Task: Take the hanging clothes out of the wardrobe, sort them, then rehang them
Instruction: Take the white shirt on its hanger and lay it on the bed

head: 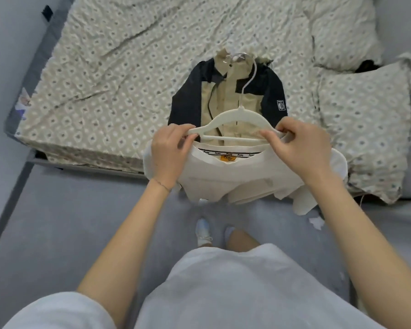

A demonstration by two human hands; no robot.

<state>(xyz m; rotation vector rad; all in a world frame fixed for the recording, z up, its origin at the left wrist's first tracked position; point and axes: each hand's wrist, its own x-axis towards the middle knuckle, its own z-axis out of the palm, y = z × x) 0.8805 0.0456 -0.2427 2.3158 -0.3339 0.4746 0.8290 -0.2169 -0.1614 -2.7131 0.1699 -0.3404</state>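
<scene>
I hold a cream t-shirt (237, 176) and a cream plastic hanger (235, 115) over the near edge of the bed. My left hand (169, 153) pinches the hanger's left arm together with the shirt's left shoulder. My right hand (299, 148) pinches the hanger's right arm at the shirt's collar. The hanger's lower bar sits just above the neck opening. Behind it, a black and beige jacket (226, 91) lies flat on the bed on its own clear hanger (237, 57).
The bed (109, 67) has a patterned sheet, and two pillows (365, 129) lie at the right. Grey floor (69, 210) is below me, with my feet near the bed's edge. A scrap of white paper (316, 222) lies on the floor.
</scene>
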